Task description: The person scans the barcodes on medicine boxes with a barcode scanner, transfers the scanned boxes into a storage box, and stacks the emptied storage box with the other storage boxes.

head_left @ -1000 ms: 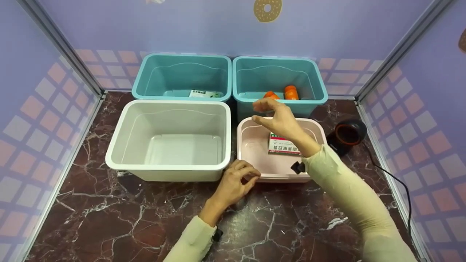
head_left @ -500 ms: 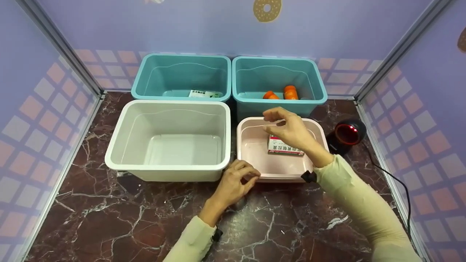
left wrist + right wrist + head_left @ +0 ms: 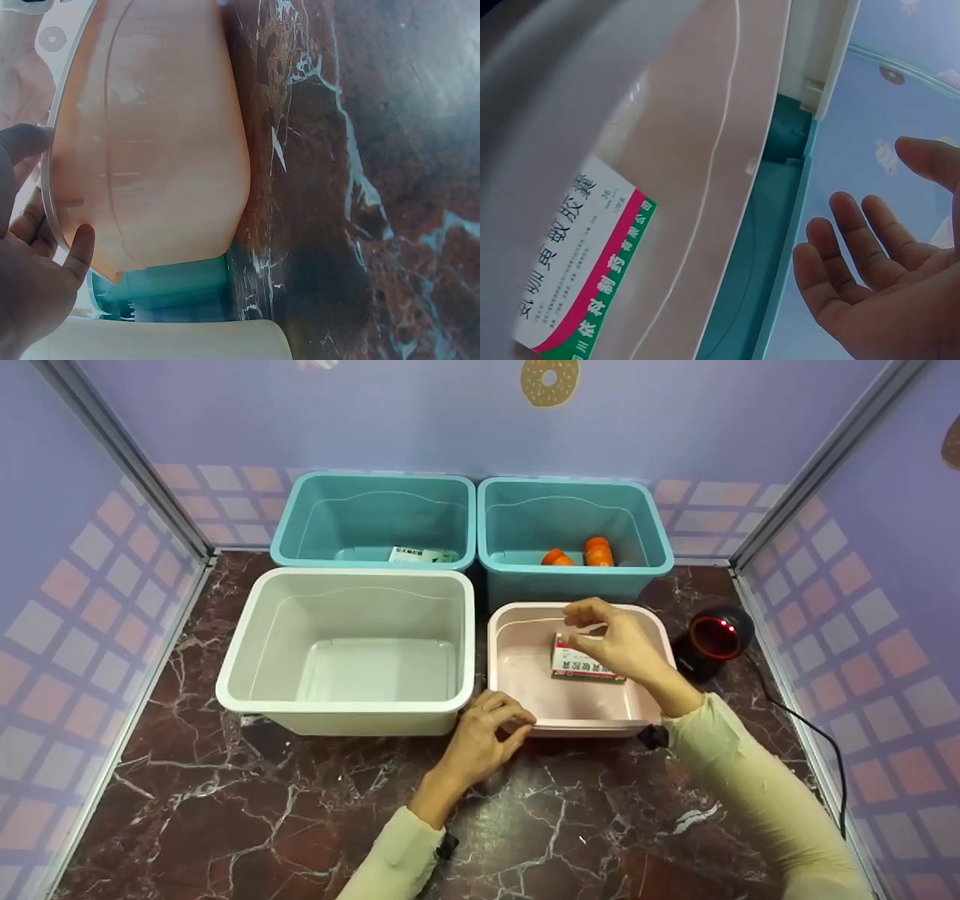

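Note:
My left hand (image 3: 484, 731) holds the near left corner of a pink bin (image 3: 525, 690), its fingertips on the rim and the thumb against the outer wall. The left wrist view shows the fingers (image 3: 79, 259) on both sides of that rim. Inside the bin lies a white medicine box (image 3: 581, 667) with a red and green band and Chinese print, also seen in the right wrist view (image 3: 585, 262). Over the bin's right part hovers my right hand (image 3: 619, 641), fingers loosely bent, palm bare. In the head view it hides the box's upper right part.
A large white bin (image 3: 345, 706) stands to the left. Behind, one teal bin (image 3: 375, 484) holds a white box (image 3: 420, 555); the other teal bin (image 3: 570, 585) holds orange bottles (image 3: 598, 552). A black scanner (image 3: 716, 637), lit red, trails its cable (image 3: 810, 727) along the right wall.
My right hand has drawn back and rightward, from near the teal bin's front rim to over the medicine box. The scanner's red lights have come on. My left hand stays put.

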Demonstrator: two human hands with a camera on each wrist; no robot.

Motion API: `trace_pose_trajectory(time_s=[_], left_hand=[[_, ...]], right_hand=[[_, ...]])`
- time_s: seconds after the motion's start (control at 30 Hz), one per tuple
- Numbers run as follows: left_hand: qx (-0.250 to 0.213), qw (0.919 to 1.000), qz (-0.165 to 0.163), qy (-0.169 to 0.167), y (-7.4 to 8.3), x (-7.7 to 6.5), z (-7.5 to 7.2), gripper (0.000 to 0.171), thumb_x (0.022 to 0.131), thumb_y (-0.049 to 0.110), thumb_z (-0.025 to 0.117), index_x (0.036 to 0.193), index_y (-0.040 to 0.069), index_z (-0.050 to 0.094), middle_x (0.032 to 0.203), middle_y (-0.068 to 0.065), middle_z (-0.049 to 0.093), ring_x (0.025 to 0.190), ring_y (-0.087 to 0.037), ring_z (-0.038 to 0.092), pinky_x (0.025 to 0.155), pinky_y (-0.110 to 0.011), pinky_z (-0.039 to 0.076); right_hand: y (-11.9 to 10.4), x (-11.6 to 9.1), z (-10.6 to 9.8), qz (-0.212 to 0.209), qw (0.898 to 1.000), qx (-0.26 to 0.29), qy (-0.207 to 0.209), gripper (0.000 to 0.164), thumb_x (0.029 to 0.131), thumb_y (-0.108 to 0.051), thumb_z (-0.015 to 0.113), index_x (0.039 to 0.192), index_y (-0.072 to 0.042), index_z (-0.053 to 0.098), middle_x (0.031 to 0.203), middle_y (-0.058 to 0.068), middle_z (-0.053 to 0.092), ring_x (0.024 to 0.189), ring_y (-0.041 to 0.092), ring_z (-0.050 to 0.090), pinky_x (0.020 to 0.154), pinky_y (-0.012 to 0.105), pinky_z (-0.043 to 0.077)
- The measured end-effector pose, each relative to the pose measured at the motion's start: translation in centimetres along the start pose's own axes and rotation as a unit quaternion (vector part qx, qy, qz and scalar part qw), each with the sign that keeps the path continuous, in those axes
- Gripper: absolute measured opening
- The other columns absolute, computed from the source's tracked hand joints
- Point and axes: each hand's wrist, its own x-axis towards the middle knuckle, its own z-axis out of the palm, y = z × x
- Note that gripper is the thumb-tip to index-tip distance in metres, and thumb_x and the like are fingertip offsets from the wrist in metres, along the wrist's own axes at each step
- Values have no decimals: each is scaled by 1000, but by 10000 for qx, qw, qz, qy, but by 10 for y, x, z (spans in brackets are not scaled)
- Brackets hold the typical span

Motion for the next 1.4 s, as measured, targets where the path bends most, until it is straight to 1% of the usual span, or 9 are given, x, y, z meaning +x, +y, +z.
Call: trace_pose_trajectory(time_s=[0.17,0.3,0.5,0.57,0.73,0.8,1.03,1.17,1.4], left_hand=[[-5,10000,12,32,-1,-1,1,6,88,20,75,93,20,74,94,6,66,98,-14,59,94,-31,46],[9,10000,-14,32,0,0,1,6,88,20,75,94,20,74,94,6,66,98,-14,59,93,-31,46],[-3,10000,-34,-11,0,0,1,6,88,20,75,94,20,74,94,6,66,98,-13,59,92,-32,46],[-14,10000,-54,-32,0,0,1,6,88,20,74,94,20,74,94,6,66,98,-14,59,92,-32,46],[-18,10000,-12,-14,0,0,0,5,89,21,74,93,20,75,93,6,66,97,-14,59,91,-31,46],[-13,10000,27,17,-1,0,1,5,88,20,74,93,20,75,92,6,66,97,-14,59,91,-31,46],[14,10000,34,52,-1,0,1,5,88,21,74,93,20,75,92,6,66,97,-14,59,90,-31,46],[-27,10000,-16,31,0,0,1,5,88,20,75,93,20,75,92,5,66,97,-14,59,90,-32,46],[-32,10000,-1,50,0,0,1,6,87,20,75,93,19,75,92,6,66,96,-14,59,90,-32,46]], right_hand=[[11,-4,-2,-38,10000,-62,17,38,88,-12,73,123,-1,62,117,19,70,112,38,66,95,52,52],[18,-7,-5,16,10000,-72,65,38,87,-11,74,122,0,64,116,21,70,111,38,66,95,51,53],[32,-11,-8,171,9997,-144,68,38,88,-12,74,122,1,65,116,24,70,110,38,67,91,40,54],[36,-13,-9,263,9995,-143,58,39,88,-13,74,123,1,65,117,24,70,110,37,67,89,31,54],[47,-16,-11,450,9986,-281,50,40,89,-15,74,124,0,64,118,24,69,108,35,66,93,37,53],[51,-16,-11,470,9983,-342,71,39,88,-14,74,124,1,65,117,24,70,107,35,66,95,47,51],[64,-16,-10,601,9968,-533,56,40,89,-12,72,124,5,63,118,25,69,109,38,65,96,50,49],[73,-15,-10,705,9951,-699,3,40,89,-12,72,124,5,63,120,26,68,112,39,64,99,51,47],[83,-10,-12,766,9925,-953,-37,41,89,-14,72,125,5,63,122,27,67,113,40,64,99,51,48]])
